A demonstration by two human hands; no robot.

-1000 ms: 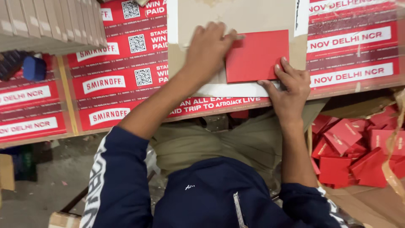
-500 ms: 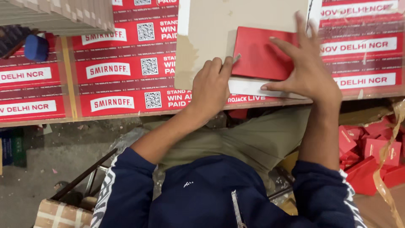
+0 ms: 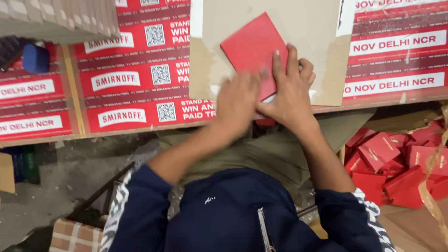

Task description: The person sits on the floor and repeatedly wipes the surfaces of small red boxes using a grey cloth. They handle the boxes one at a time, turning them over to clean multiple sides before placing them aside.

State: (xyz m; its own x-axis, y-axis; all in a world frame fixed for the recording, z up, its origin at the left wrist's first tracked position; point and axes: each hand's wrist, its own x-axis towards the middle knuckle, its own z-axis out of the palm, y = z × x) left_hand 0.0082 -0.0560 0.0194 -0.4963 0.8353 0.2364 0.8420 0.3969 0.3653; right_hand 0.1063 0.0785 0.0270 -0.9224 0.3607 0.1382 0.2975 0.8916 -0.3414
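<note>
- Pressing flat, the right hand (image 3: 290,93) spreads open fingers on a red card (image 3: 252,46) lying tilted on a brown cardboard sheet (image 3: 308,28).
- Left hand (image 3: 238,100) blurred beside it; its grip I cannot tell.
- Red boxes (image 3: 396,163) piled lower right.

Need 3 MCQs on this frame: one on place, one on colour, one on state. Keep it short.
1. Where is the pile of small red boxes?
A. low, to the person's right
B. on the brown board
C. beside the blue object

2. What colour is the flat card under the hands?
A. blue
B. red
C. white

3. How is the right hand on that card?
A. lifted clear of it
C. closed in a fist
B. fingers spread flat on it

Answers:
1 A, the heap lies below the table edge on the right.
2 B, it shows red against the brown board.
3 B, the fingers lie pressed on its lower edge, beside the blurred left hand.
</note>
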